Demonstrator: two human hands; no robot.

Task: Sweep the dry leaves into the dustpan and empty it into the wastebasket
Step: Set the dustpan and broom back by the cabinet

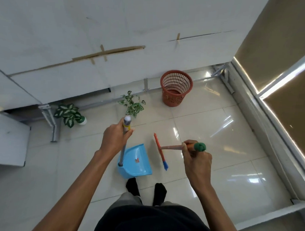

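Observation:
My left hand (114, 140) grips the grey upright handle of a blue dustpan (137, 161) that stands on the tiled floor just ahead of my feet. One small reddish leaf (137, 160) lies inside the pan. My right hand (196, 158) holds the green-capped end of an orange broom (159, 149), whose narrow head with blue bristles sits to the right of the pan. An orange mesh wastebasket (176, 87) stands further off, against the white wall.
Two small potted plants (69, 114) (133, 105) stand by the wall's base to the left of the wastebasket. Grey metal brackets (50, 121) project from the wall. A white table edge (7, 144) is at left; a window frame (270, 110) runs along the right.

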